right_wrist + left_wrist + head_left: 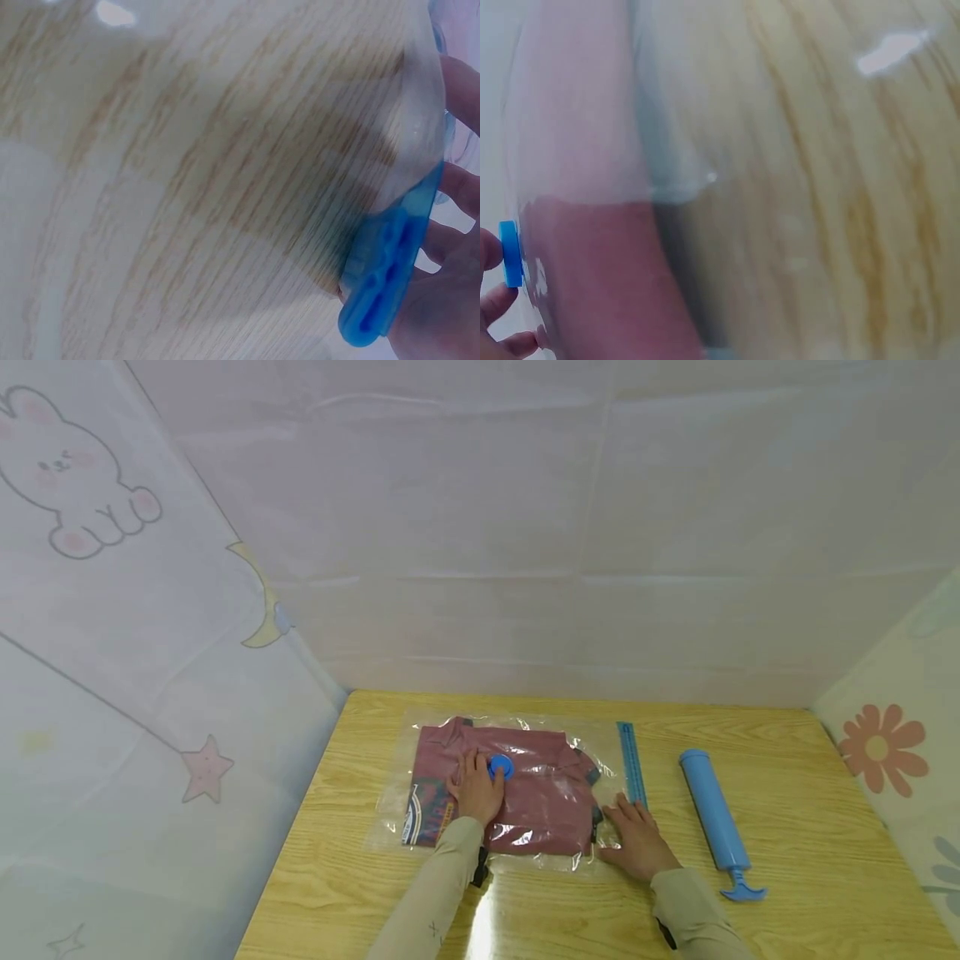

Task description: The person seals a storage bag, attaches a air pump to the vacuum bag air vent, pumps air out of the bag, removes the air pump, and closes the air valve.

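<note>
A clear plastic vacuum storage bag (609,745) lies flat on the table with a folded dusky-pink garment (543,814) inside. My left hand (478,795) rests on the bag, its thumb at the round blue valve cap (504,763). The left wrist view shows this cap (511,253) edge-on, with fingertips (496,304) beside it. Toward the bag's right end, my right hand (639,845) lies with fingers spread at the lower end of the blue sealing strip (630,750). In the right wrist view, the strip's blue end (379,289) shows close against the fingers.
To the right of the bag lies a light-blue hand pump (712,814), its handle toward me. The wooden table (330,827) meets a pale fabric wall (570,635) at the back. Printed fabric also hangs on both sides.
</note>
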The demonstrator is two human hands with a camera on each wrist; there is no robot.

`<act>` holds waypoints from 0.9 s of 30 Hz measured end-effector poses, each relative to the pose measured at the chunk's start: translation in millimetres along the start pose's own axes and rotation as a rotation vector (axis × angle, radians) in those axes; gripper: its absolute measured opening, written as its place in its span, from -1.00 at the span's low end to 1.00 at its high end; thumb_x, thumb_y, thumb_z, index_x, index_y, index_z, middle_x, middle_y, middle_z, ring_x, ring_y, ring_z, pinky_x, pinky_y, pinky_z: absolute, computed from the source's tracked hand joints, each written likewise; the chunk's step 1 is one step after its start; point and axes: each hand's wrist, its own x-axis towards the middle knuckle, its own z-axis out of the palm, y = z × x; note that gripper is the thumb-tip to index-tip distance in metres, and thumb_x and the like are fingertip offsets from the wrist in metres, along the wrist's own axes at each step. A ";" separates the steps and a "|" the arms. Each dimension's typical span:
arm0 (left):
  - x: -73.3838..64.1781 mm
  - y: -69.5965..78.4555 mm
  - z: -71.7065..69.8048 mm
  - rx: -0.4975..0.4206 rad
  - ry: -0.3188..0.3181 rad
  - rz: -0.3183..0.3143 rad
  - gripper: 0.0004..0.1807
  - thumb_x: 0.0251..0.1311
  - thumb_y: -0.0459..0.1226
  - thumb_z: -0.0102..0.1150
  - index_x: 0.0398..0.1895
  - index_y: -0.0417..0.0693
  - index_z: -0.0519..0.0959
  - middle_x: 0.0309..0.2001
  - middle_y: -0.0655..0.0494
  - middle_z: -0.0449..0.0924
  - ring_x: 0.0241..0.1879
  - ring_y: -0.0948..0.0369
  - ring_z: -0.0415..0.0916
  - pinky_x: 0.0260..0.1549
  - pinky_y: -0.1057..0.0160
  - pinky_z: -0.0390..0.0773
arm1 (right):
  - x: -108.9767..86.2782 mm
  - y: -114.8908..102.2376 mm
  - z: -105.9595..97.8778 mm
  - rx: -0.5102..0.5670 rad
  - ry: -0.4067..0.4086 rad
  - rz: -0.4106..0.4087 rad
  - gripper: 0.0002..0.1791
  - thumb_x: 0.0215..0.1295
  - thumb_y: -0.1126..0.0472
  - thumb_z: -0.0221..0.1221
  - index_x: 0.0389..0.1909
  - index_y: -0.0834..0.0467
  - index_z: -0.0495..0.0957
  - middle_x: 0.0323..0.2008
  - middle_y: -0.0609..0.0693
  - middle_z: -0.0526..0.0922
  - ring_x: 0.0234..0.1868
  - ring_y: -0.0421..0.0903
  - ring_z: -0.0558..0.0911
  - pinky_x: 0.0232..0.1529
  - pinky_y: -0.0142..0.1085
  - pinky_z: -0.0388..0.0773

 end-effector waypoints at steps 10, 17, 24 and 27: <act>-0.5 1.3 -0.3 0.028 0.042 0.039 -0.75 0.34 -0.27 -0.03 0.03 -0.01 0.53 0.33 -0.15 0.32 0.44 -0.22 0.06 0.15 -0.49 -0.01 | 1.9 2.2 1.6 -0.004 0.000 0.001 -0.13 0.02 0.01 0.41 0.31 0.32 0.34 0.42 0.44 0.09 0.38 0.53 0.00 0.25 0.37 0.16; 1.0 0.2 1.6 0.004 0.034 -0.011 -0.68 0.39 -0.19 -0.05 0.09 -0.15 0.40 0.32 -0.17 0.34 0.45 -0.16 0.08 0.20 -0.46 -0.02 | 2.5 3.5 3.4 0.004 0.005 0.008 -0.12 0.02 0.01 0.41 0.32 0.32 0.32 0.43 0.43 0.07 0.39 0.51 -0.01 0.26 0.38 0.15; -0.1 -1.8 2.9 -0.012 0.021 -0.036 -0.64 0.31 -0.01 0.03 -0.06 -0.10 0.37 0.38 -0.17 0.29 0.47 -0.15 0.05 0.25 -0.43 -0.07 | 2.1 4.6 4.0 0.001 0.004 0.008 -0.13 0.02 0.01 0.41 0.31 0.32 0.33 0.42 0.43 0.08 0.38 0.53 -0.01 0.26 0.38 0.14; -1.0 -3.3 3.3 0.020 0.020 -0.023 -0.59 0.29 0.05 0.05 -0.09 -0.08 0.39 0.39 -0.16 0.27 0.47 -0.15 0.05 0.25 -0.44 -0.03 | 2.5 5.0 3.9 -0.004 -0.003 0.010 -0.13 0.02 0.00 0.41 0.31 0.32 0.33 0.42 0.43 0.08 0.38 0.53 -0.01 0.26 0.39 0.14</act>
